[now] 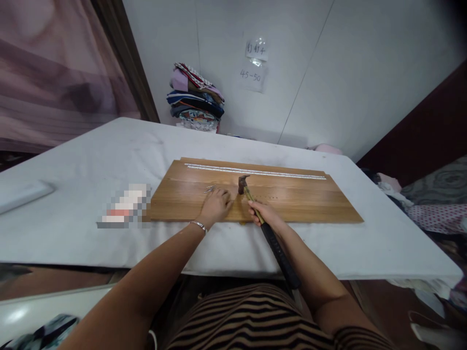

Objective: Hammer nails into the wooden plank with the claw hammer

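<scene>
Hammer [275, 245], clamped in R hand [268, 214], runs 5-to-11 o'clock; nails [210, 188] at L hand's [216, 206] 11 o'clock, L grip can't tell.

Board [292, 194] lay on counter [120, 160]; strips [255, 171] along its far side; clothes stack [197, 99] behind, left.

Two bare hands [216, 204] [267, 215], one claw hammer with a black grip [275, 245], two apparently stacked brown wooden boards [310, 201], two long white strips [255, 171], two handwritten paper signs [256, 49] [251, 77], one silver bracelet [199, 224]; small silvery metal pieces [210, 189], too small to count.
</scene>
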`<state>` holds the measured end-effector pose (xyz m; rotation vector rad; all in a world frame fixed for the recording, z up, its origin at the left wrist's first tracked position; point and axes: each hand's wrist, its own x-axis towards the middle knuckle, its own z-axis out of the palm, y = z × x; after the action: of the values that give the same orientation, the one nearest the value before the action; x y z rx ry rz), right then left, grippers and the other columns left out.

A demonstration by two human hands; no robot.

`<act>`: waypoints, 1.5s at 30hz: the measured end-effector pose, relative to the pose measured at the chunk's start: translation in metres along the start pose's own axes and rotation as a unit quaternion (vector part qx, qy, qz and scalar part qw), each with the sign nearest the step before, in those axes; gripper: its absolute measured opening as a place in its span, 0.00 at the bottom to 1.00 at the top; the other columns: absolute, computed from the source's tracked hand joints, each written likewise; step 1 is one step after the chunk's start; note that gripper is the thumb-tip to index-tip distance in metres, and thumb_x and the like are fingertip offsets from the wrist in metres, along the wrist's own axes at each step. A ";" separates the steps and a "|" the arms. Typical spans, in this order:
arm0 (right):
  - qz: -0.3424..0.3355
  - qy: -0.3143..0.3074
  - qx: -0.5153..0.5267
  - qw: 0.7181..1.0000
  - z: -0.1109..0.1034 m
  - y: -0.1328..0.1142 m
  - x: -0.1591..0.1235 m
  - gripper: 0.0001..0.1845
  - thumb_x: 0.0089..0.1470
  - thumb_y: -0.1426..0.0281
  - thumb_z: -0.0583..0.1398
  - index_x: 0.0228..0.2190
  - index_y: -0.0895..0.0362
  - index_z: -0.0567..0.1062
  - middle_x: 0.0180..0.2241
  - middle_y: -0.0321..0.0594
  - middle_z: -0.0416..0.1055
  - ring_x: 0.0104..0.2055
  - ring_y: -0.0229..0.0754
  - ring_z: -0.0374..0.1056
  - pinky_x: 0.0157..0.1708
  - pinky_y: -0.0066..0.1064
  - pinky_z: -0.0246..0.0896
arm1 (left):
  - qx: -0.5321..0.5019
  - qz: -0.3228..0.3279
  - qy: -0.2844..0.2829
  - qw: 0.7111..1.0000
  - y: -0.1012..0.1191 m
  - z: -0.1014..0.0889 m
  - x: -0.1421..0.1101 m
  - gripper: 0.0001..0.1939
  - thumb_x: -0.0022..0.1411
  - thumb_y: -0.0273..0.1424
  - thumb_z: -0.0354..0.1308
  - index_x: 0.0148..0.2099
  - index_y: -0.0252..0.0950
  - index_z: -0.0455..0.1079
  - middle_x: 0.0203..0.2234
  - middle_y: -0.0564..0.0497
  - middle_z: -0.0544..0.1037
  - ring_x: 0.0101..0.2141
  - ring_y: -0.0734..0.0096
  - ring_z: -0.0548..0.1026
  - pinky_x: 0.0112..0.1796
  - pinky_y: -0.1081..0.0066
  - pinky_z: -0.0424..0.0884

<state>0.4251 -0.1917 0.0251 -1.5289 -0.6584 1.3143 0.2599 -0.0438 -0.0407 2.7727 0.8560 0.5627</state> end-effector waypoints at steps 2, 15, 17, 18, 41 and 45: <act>0.001 0.001 -0.004 1.000 0.000 0.000 0.000 0.20 0.52 0.54 0.68 0.26 0.52 0.66 0.16 0.25 0.63 0.13 0.31 0.54 0.12 0.25 0.48 | -0.003 -0.001 0.003 1.000 0.000 0.000 0.000 0.12 0.72 0.34 0.56 0.43 0.37 0.80 0.49 0.38 0.82 0.52 0.48 0.76 0.57 0.50 0.71; -0.006 0.002 -0.005 1.000 0.001 0.000 0.002 0.23 0.50 0.52 0.69 0.25 0.52 0.65 0.16 0.25 0.62 0.13 0.30 0.54 0.12 0.24 0.49 | 0.005 -0.004 -0.005 1.000 0.001 -0.001 -0.001 0.11 0.71 0.34 0.56 0.44 0.37 0.80 0.49 0.39 0.82 0.53 0.48 0.76 0.57 0.50 0.71; -0.004 0.003 -0.006 1.000 0.002 0.000 0.003 0.22 0.51 0.53 0.69 0.25 0.52 0.65 0.16 0.25 0.63 0.13 0.30 0.55 0.12 0.24 0.49 | 0.007 -0.005 -0.004 1.000 0.000 -0.001 -0.001 0.12 0.71 0.34 0.56 0.44 0.37 0.80 0.49 0.39 0.82 0.52 0.48 0.76 0.58 0.49 0.71; -0.001 0.003 -0.006 1.000 0.002 -0.001 0.003 0.22 0.51 0.53 0.68 0.25 0.52 0.65 0.16 0.26 0.63 0.13 0.30 0.55 0.12 0.24 0.49 | 0.004 -0.006 -0.003 1.000 0.000 -0.001 -0.001 0.12 0.71 0.34 0.56 0.44 0.37 0.80 0.49 0.38 0.82 0.52 0.48 0.76 0.58 0.49 0.71; 0.005 0.005 0.007 1.000 0.003 -0.006 0.000 0.22 0.49 0.53 0.70 0.28 0.52 0.66 0.17 0.24 0.64 0.13 0.30 0.55 0.11 0.24 0.47 | 0.007 -0.008 -0.011 1.000 0.004 -0.003 0.000 0.12 0.71 0.34 0.55 0.41 0.36 0.79 0.48 0.37 0.82 0.52 0.47 0.76 0.57 0.49 0.71; 0.002 0.004 0.004 1.000 0.002 -0.005 0.002 0.23 0.47 0.52 0.70 0.26 0.52 0.66 0.17 0.25 0.64 0.13 0.30 0.56 0.11 0.24 0.48 | 0.000 -0.007 -0.007 1.000 0.003 -0.002 -0.001 0.12 0.71 0.34 0.56 0.41 0.37 0.79 0.48 0.39 0.82 0.52 0.49 0.76 0.57 0.49 0.71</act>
<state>0.4241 -0.1875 0.0289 -1.5285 -0.6440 1.3128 0.2602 -0.0466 -0.0379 2.7652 0.8730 0.5391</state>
